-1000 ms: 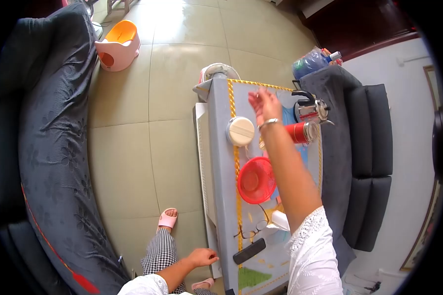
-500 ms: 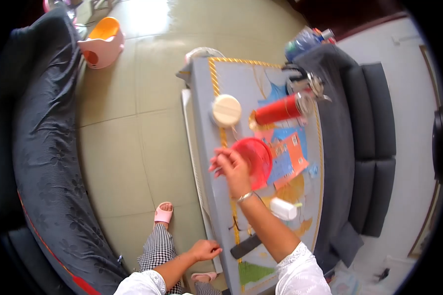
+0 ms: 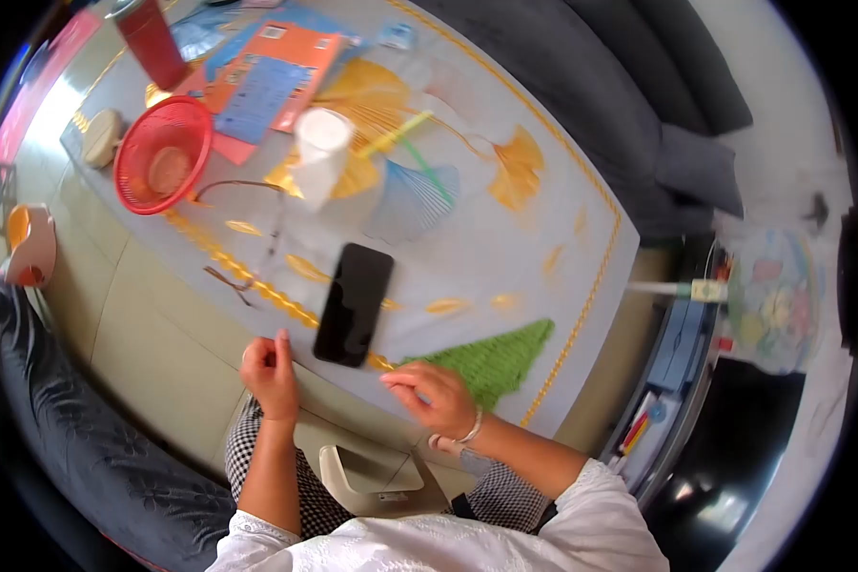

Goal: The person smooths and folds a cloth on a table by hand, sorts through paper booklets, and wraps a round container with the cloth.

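My left hand (image 3: pixel 270 377) is at the table's near edge, fingers curled in with nothing visible in them. To the right, my right hand (image 3: pixel 436 398) hovers by the lower corner of a green knitted triangle (image 3: pixel 496 362), its fingers bent and drawn together. Whether it touches the knitted piece I cannot tell. Between and beyond the hands lies a black smartphone (image 3: pixel 354 305), face up on the patterned tablecloth (image 3: pixel 505 257). A pair of eyeglasses (image 3: pixel 234 184) with brown arms rests left of the phone.
A red plastic basket (image 3: pixel 165 153) stands at the far left beside a cream round object (image 3: pixel 103 139). Behind are a red flask (image 3: pixel 151 43) and orange and blue booklets (image 3: pixel 269 76). A white container (image 3: pixel 320 157) stands mid-table. A beige stool (image 3: pixel 381 486) is below the edge.
The view has swung toward the table's near end. My right hand has left the red basket and come back near the green knitted piece. My left hand stays curled.
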Tool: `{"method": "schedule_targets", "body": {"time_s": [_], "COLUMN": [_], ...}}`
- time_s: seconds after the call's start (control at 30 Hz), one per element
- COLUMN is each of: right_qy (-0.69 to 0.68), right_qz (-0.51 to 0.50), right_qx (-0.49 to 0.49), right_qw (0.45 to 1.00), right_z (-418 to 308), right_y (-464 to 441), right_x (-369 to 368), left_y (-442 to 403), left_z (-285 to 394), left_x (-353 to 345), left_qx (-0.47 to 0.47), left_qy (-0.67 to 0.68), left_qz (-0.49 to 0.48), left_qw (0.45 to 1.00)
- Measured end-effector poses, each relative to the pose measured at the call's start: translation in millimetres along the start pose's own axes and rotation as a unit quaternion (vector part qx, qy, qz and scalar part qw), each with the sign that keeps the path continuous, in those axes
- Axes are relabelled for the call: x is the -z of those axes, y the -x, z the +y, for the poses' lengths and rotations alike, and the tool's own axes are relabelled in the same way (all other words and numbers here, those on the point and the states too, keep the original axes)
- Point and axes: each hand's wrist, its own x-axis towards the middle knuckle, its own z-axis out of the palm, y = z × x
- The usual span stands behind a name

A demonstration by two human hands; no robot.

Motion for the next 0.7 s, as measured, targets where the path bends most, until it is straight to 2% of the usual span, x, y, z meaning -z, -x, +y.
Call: {"method": "schedule_targets", "body": {"time_s": [0.03,0.07,0.1,0.13,0.17,0.23,0.27,0.3,0.37,0.43,0.5,0.53,0.6,0.63,0.7], "right_qy": [-0.001,0.068,0.136,0.137,0.184,0.23,0.292,0.35,0.394,0.424,0.429,0.443,0.454,0.456,0.435], "right_qz": [0.016,0.035,0.049,0.061,0.041,0.029,-0.023,-0.074,-0.059,-0.056,-0.047,-0.061,-0.05,-0.054,-0.023], "right_qx": [-0.005,0.024,0.052,0.052,0.073,0.091,0.09,0.084,0.065,0.039,0.004,-0.011,-0.041,-0.072,-0.064], "right_qw": [1.0,0.997,0.988,0.987,0.979,0.969,0.952,0.93,0.915,0.903,0.902,0.895,0.888,0.885,0.898], "right_z": [10,22,32,45,63,87,97,102,103,96,91,88,78,76,77], "right_y": [16,29,43,59,74,94,96,105,106,120,139,152,180,195,215], "right_x": [15,33,49,64,78,82,87,86,80,65,51,49,45,40,39], "left_y": [3,6,12,17,21,38,45,56,73,96,126,141,165,176,196], "left_z": [2,5,9,11,14,16,26,35,63,72,71,69,66,63,57], "left_x": [-1,-4,-2,-2,-6,-2,-4,-6,-19,-28,-48,-55,-66,-67,-67], "left_qx": [0.012,-0.001,0.003,0.005,-0.011,-0.119,-0.163,-0.176,-0.329,-0.382,-0.453,-0.465,-0.521,-0.526,-0.496], "left_qy": [-0.02,-0.019,0.014,0.05,0.055,0.057,0.028,0.034,0.064,0.038,-0.054,-0.052,-0.166,-0.166,-0.169], "left_qz": [0.024,0.015,0.036,0.058,0.055,0.046,0.001,-0.002,-0.108,-0.21,-0.272,-0.274,-0.32,-0.317,-0.326], "left_qw": [0.999,1.0,0.999,0.997,0.997,0.99,0.986,0.984,0.936,0.899,0.847,0.84,0.774,0.772,0.787]}}
